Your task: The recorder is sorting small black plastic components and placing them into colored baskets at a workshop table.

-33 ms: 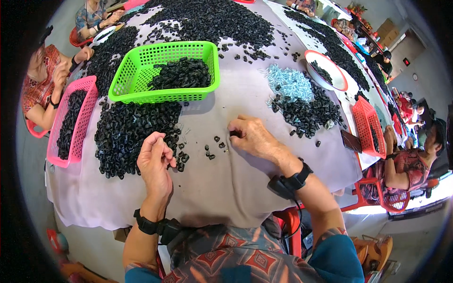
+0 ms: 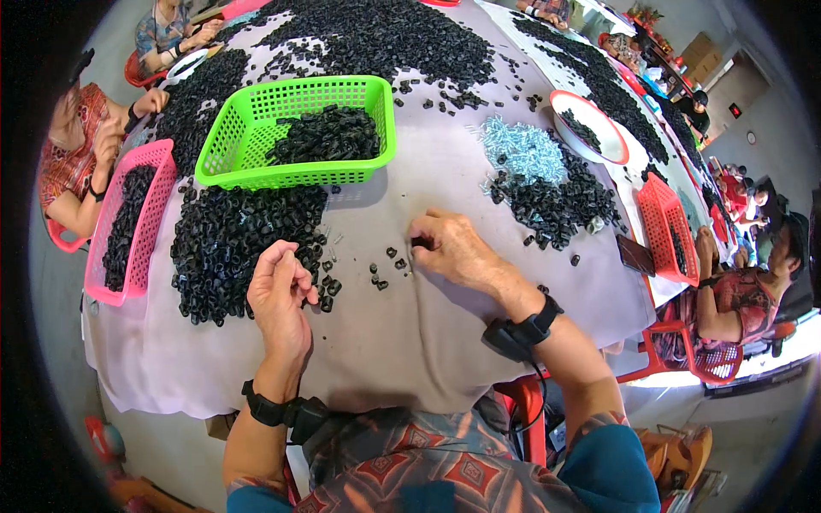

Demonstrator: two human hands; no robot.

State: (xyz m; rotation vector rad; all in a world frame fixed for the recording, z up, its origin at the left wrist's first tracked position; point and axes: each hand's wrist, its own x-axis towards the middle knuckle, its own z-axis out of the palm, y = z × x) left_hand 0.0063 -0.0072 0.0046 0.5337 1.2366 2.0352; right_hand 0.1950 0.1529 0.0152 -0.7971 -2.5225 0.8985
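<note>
Over the cloth-covered table, my right hand (image 2: 457, 250) is closed, with a small black plastic part (image 2: 421, 243) between thumb and fingertips. My left hand (image 2: 280, 291) hovers at the right edge of a heap of black plastic parts (image 2: 231, 248), its fingers curled together. What those fingers hold, if anything, is hidden. Several loose black parts (image 2: 380, 283) lie between my two hands. Behind the heap, a green plastic basket (image 2: 295, 175) contains more black pieces. Right of my right hand, pale blue, clear-looking small pins (image 2: 522, 150) lie against another pile of black parts (image 2: 560, 205).
A pink basket (image 2: 158, 205) stands at the left; a red-rimmed white bowl (image 2: 611, 141) and a red basket (image 2: 658, 218) are at the right. A dark phone-like slab (image 2: 635, 255) lies near the right edge. A large black heap (image 2: 385, 43) covers the far table. Other people sit around.
My right hand has shifted very slightly to the left. The left hand looks the same.
</note>
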